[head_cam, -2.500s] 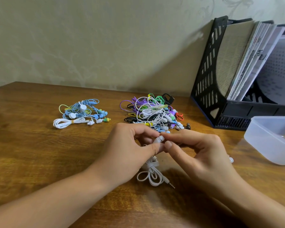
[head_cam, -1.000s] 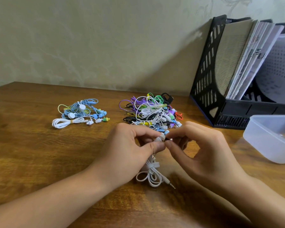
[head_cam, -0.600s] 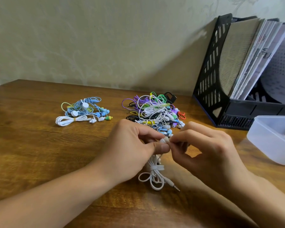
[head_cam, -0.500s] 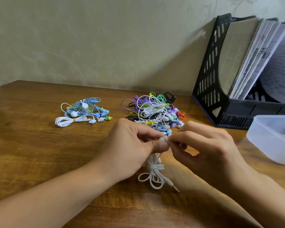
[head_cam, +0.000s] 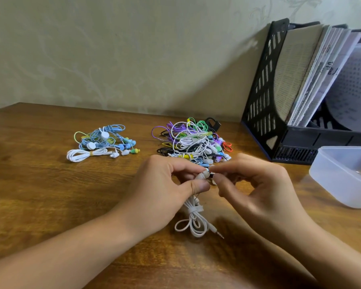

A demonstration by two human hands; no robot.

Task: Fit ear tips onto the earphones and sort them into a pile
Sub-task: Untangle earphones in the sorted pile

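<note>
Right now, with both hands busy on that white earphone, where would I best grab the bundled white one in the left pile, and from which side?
Judging by its pose, pinch the white bundled earphone at its yellowish band, coming from above. The cable lies flat on the table at the small pile's near edge, so gripping the band should lift all loops together, buds trailing right.

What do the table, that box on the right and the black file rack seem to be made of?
Table: wood or wood veneer, glossy, with visible grain. Box: frosted translucent plastic, since the tabletop shows dimly through it. File rack: black matte plastic, probably, with moulded slots.
</note>
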